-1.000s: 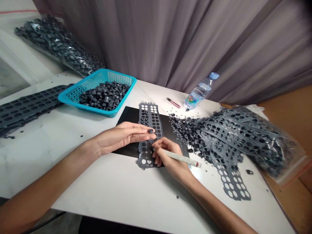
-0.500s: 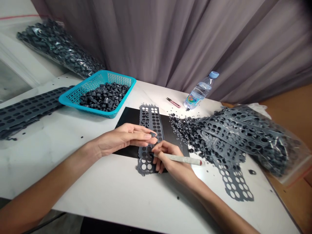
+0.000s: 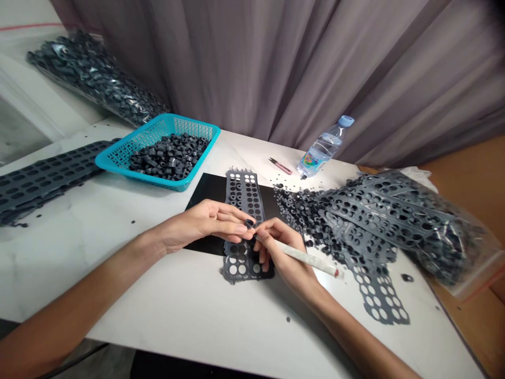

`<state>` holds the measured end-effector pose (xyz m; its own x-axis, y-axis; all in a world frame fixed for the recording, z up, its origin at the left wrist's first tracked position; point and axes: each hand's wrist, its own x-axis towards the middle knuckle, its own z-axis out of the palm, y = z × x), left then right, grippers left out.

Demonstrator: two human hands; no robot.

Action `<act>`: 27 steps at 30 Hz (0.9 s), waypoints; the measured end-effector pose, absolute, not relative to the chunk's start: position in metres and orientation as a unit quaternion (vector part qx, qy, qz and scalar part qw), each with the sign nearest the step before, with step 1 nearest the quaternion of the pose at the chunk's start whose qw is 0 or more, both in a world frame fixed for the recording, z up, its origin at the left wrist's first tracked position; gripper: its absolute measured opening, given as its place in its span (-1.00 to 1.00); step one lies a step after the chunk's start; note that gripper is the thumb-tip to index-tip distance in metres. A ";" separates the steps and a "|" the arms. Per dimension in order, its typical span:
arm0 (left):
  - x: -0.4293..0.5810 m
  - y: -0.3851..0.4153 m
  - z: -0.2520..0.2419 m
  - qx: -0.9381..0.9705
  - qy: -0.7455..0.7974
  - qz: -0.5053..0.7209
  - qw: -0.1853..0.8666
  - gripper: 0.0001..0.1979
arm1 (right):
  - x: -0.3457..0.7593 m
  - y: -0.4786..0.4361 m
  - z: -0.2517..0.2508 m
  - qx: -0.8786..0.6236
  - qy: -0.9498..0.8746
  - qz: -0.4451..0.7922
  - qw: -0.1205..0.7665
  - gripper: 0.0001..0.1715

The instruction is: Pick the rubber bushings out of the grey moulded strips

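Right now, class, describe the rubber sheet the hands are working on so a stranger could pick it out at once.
Find the black mat in the middle of the white table. The sheet lies along it under the left hand and right hand. Unlike the sheets heaped in the bag, it lies flat and alone.

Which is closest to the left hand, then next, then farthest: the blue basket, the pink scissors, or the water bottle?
From the left hand:
1. Blue basket, up and to its left.
2. Pink scissors, up and to its right, beyond the grey strip.
3. Water bottle, farther right, by the curtain.
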<state>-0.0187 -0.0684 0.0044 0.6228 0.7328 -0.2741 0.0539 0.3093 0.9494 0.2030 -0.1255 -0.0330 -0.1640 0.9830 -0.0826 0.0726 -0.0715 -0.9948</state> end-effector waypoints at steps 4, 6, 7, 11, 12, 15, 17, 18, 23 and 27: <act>-0.015 -0.070 -0.011 0.596 0.412 0.310 0.615 -0.64 | 0.204 -0.129 -0.028 -0.516 -0.592 0.427 0.448 -0.72; -0.011 -0.072 -0.016 0.623 0.437 0.331 0.558 -0.66 | 0.205 -0.131 -0.026 -0.529 -0.615 0.375 0.450 -0.73; -0.010 -0.074 -0.017 0.632 0.442 0.333 0.541 -0.68 | 0.205 -0.131 -0.026 -0.532 -0.623 0.357 0.448 -0.74; -0.004 -0.080 -0.015 0.650 0.434 0.327 0.532 -0.72 | 0.205 -0.130 -0.025 -0.532 -0.642 0.331 0.442 -0.76; -0.003 -0.081 -0.014 0.650 0.432 0.326 0.534 -0.72 | 0.204 -0.130 -0.025 -0.531 -0.644 0.330 0.441 -0.76; -0.003 -0.083 -0.011 0.645 0.428 0.329 0.541 -0.71 | 0.204 -0.130 -0.025 -0.524 -0.651 0.329 0.441 -0.78; -0.003 -0.083 -0.010 0.642 0.424 0.332 0.546 -0.71 | 0.204 -0.130 -0.025 -0.519 -0.656 0.322 0.444 -0.80; -0.003 -0.084 -0.009 0.641 0.422 0.334 0.547 -0.71 | 0.204 -0.130 -0.024 -0.517 -0.658 0.318 0.446 -0.81; -0.002 -0.085 -0.007 0.656 0.416 0.338 0.531 -0.72 | 0.205 -0.131 -0.024 -0.510 -0.669 0.301 0.450 -0.84; -0.002 -0.084 -0.006 0.679 0.407 0.346 0.504 -0.76 | 0.206 -0.131 -0.026 -0.502 -0.679 0.289 0.452 -0.86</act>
